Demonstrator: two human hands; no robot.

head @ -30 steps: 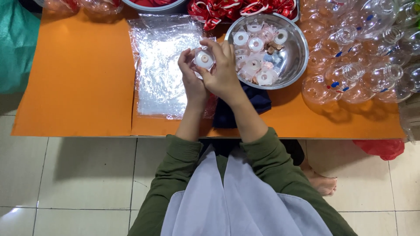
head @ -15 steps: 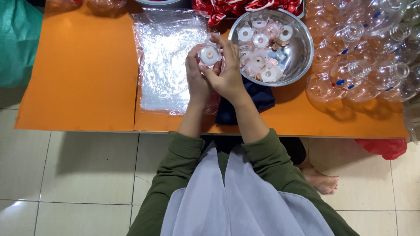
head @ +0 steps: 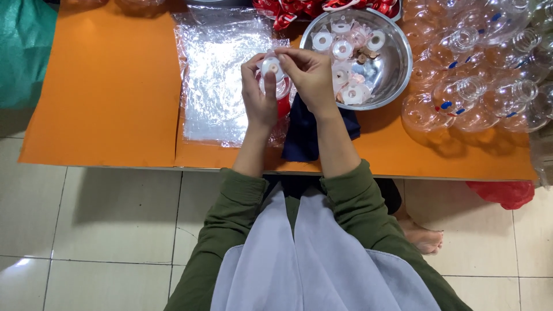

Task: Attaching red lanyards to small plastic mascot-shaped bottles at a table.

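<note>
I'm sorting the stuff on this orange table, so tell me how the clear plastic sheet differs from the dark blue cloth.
The clear plastic sheet lies spread flat and see-through, glinting with crinkles; the dark blue cloth is opaque and bunched up. The sheet covers far more table than the cloth. The sheet lies mostly open to view, while the right hand and forearm hide part of the cloth. Both rest on the orange table.

Both hands cover most of the small clear bottle point(head: 275, 85), so its lower body is hidden. At twelve o'clock the frame cuts the red wrappers point(head: 288, 10); at three o'clock it cuts the clear bottles point(head: 478, 63). The bowl's point(head: 397, 80) small parts blur together.
</note>
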